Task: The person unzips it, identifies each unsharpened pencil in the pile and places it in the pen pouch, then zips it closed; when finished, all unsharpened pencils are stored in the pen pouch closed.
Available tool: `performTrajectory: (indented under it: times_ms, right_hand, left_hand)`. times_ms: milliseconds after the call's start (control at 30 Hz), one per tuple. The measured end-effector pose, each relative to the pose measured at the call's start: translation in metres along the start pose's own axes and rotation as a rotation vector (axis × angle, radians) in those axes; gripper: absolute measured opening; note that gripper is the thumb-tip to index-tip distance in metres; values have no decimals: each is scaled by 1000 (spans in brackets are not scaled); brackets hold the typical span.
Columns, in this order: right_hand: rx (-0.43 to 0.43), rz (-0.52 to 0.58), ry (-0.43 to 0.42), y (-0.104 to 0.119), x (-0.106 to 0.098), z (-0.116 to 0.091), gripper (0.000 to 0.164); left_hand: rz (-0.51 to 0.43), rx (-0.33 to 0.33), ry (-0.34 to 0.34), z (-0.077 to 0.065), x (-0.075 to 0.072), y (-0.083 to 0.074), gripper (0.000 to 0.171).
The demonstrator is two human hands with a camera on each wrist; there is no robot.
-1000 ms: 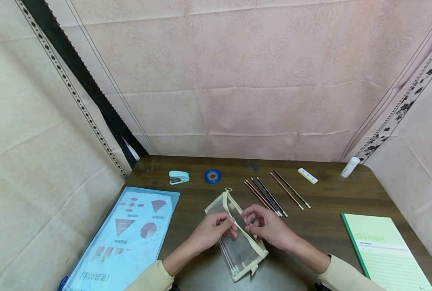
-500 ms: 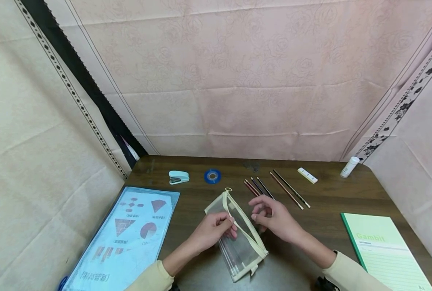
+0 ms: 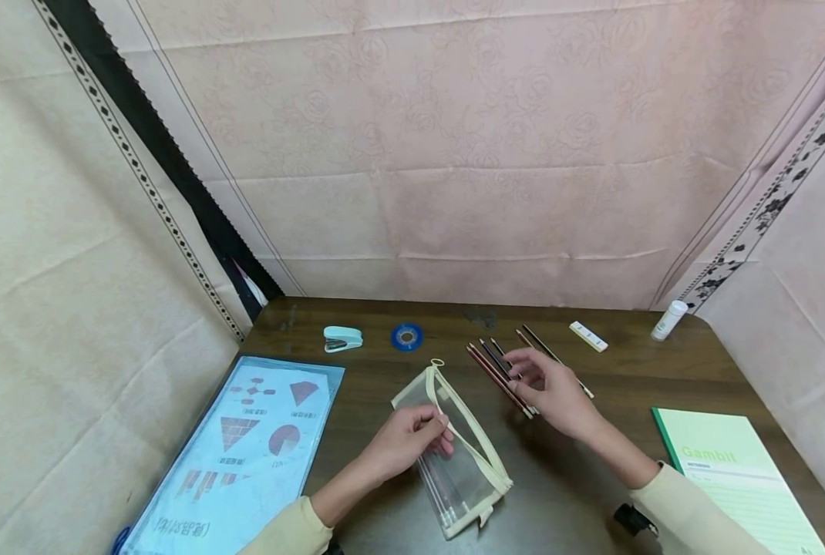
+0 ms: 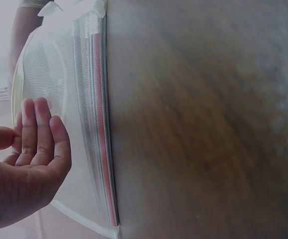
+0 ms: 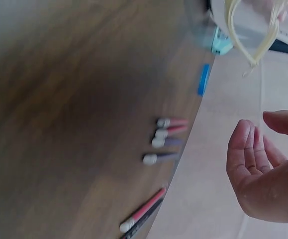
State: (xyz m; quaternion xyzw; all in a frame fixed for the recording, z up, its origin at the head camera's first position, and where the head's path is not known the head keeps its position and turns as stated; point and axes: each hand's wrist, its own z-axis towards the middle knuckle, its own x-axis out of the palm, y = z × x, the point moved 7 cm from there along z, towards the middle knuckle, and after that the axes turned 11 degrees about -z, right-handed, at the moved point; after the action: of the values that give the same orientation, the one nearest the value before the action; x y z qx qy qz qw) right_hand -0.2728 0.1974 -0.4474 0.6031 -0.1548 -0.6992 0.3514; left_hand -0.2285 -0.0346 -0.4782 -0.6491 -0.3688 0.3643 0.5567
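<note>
A cream mesh pencil case (image 3: 464,493) lies at a slant on the table, its zipped mouth gaping. At that mouth my left hand (image 3: 405,441) pinches the edge between thumb and finger. Through the mesh in the left wrist view, several pencils show inside, one of them red (image 4: 101,119). My right hand (image 3: 554,393) hovers over the loose pencils (image 3: 499,381) to the right of the case. Its fingers are loosely bent with nothing between them, as the right wrist view also shows. The hand partly covers some of the pencils.
Along the back stand or lie a light blue stapler (image 3: 343,339), blue tape (image 3: 406,337), a white eraser (image 3: 588,336) and a white glue stick (image 3: 669,320). A blue folder (image 3: 246,447) lies left, a green notebook (image 3: 745,470) right. Cloth hangs behind the table.
My right hand has left the mouth of the pencil case and moved right and away from me, over the loose pencils. My left hand stays at the case.
</note>
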Motion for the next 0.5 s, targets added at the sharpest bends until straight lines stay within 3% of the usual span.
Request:
performTrajectory:
  times_ms: [133, 333, 500]
  right_hand:
    - [14, -49, -25, -12, -10, 2, 39]
    - [-32, -180, -72, -28, -18, 6, 43]
    - [-35, -223, -84, -46, -23, 12, 44]
  left_hand:
    - [-14, 10, 7, -3, 2, -6, 29]
    - [-14, 3, 9, 5, 0, 9, 28]
    - [-29, 10, 14, 8, -1, 13, 28]
